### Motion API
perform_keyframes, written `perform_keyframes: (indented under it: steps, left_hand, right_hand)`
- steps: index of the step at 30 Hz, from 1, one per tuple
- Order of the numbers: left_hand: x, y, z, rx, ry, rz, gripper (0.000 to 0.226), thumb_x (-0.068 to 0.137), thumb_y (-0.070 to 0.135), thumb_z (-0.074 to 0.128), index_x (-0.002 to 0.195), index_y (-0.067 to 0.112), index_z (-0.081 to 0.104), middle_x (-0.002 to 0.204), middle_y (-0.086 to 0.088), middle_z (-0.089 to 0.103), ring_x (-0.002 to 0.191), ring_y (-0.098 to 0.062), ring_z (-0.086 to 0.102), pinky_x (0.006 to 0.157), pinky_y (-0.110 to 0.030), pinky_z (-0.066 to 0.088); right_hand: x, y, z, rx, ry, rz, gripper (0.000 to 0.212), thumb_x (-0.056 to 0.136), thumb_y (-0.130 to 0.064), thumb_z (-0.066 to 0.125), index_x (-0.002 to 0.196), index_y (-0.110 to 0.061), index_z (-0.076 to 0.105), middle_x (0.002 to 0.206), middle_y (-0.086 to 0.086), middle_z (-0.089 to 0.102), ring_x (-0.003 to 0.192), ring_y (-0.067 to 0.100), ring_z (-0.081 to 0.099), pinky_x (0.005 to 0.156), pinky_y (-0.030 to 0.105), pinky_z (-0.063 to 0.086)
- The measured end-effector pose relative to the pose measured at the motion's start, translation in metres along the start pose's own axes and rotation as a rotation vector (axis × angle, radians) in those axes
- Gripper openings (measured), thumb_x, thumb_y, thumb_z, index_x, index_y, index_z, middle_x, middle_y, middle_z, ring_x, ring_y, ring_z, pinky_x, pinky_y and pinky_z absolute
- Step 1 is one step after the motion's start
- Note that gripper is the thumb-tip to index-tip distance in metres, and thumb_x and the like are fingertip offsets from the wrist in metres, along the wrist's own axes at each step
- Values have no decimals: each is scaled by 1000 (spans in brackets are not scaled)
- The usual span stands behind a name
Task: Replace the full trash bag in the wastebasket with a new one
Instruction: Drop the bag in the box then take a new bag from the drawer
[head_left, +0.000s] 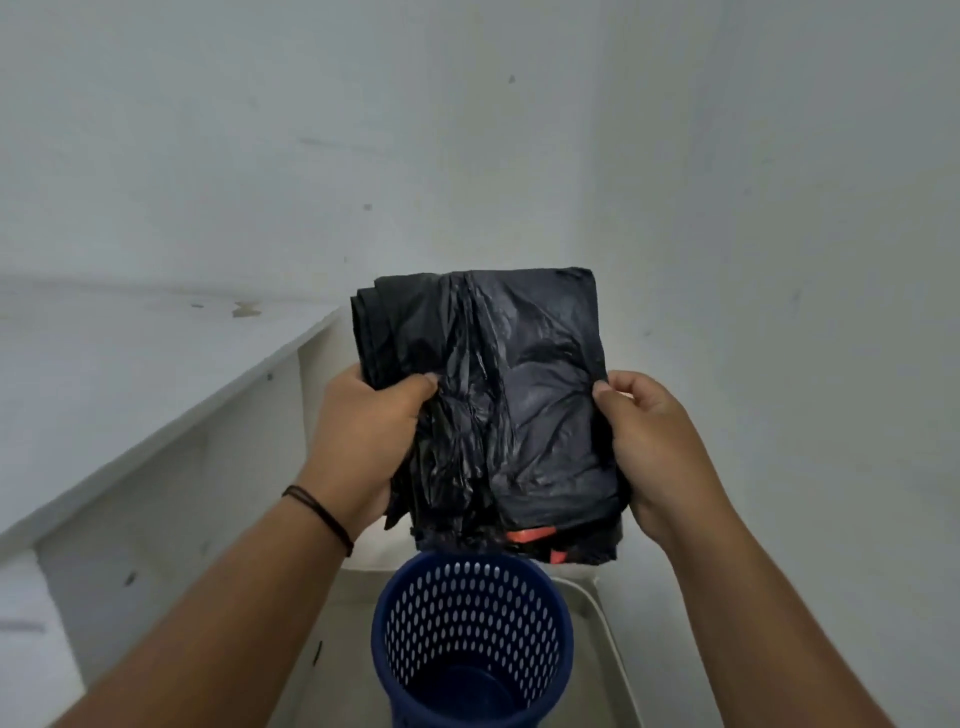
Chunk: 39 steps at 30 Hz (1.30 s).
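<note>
Folded black trash bag (519, 415) upright, long axis vertical, above blue wastebasket (470, 623); left hand (363, 441) and right hand (654, 452) pinch its side edges.

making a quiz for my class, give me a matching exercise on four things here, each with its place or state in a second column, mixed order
Column 1:
1. bag
2. wastebasket
3. cord
4. shelf

Column 2:
A. white, along the wall at the left
B. blue, perforated, no liner, below the hands
C. black, folded, held by both hands
D. dark, round the left wrist

Pairs: 1-C, 2-B, 3-D, 4-A
</note>
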<state>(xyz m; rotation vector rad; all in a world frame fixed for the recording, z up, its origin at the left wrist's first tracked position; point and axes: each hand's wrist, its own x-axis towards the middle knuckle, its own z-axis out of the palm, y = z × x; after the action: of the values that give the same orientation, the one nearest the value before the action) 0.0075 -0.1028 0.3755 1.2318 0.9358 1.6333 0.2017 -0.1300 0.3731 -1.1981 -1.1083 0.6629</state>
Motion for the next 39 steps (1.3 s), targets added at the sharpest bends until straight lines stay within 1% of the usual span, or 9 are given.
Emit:
perform_keyframes:
  steps: [5,10,15,21,24,26,29,33,39]
  left_hand:
    - [12,-16,-3,-14,4,-16,13,83,9,65,87,20,71,73,2,75,67,-17,71,53,-25,54]
    - [80,-29,13,-56,-100,-41,16,82,12,66,97,18,71,89,-5,75,80,-26,72,64,-32,57]
    - [170,-63,39,-80,-272,-222,32,77,13,70,109,10,68,102,-8,73,93,-26,70,75,-32,57]
    - [249,-98,72,-91,-274,-276,20,82,3,64,91,17,74,95,-8,75,84,-25,72,63,-26,57]
    - [274,-101,84,-94,-291,-281,20,84,2,62,94,16,72,95,-7,75,86,-24,71,65,-25,57]
    - [287,-101,91,-109,-328,-283,21,85,0,60,96,13,72,96,-9,74,88,-25,71,68,-27,57]
    - [301,-103,95,-101,-335,-282,23,85,-1,58,103,9,69,99,-10,73,91,-26,70,73,-30,58]
    - [308,-113,88,-75,-280,-274,27,85,-1,58,108,10,67,102,-7,73,92,-25,70,78,-32,58]
    - [284,-142,56,-35,-173,-218,29,85,0,58,110,11,66,102,-6,73,91,-26,70,77,-36,57]
  right_hand:
    - [10,29,9,-138,-19,-6,49,79,-65,50,118,-35,48,98,-10,65,90,11,64,74,33,53]
    - [89,44,29,133,-184,96,20,88,-32,61,106,-23,62,92,0,74,82,14,72,68,28,54]
    - [177,68,47,268,-245,184,17,90,-26,60,106,-20,63,92,3,75,85,17,72,67,26,57]
    - [242,86,62,-436,249,-184,48,81,-57,56,117,-26,50,104,-16,50,96,2,51,77,16,38]
    - [251,81,81,-445,168,-214,74,66,-83,41,117,-32,55,101,-30,49,94,-9,49,80,8,35]
    - [258,83,91,-505,80,-153,89,59,-85,47,132,-34,43,114,-28,48,107,-7,47,91,18,43]
    - [275,89,96,-478,86,-107,64,76,-54,62,134,-31,45,120,-17,55,109,0,53,95,29,49]
    - [291,109,82,-391,183,-141,21,87,-19,57,101,-34,65,80,-29,60,75,-22,54,63,-1,42]
    - [282,151,44,-22,139,45,17,87,-17,60,91,-32,66,86,-10,73,78,11,70,73,36,56]
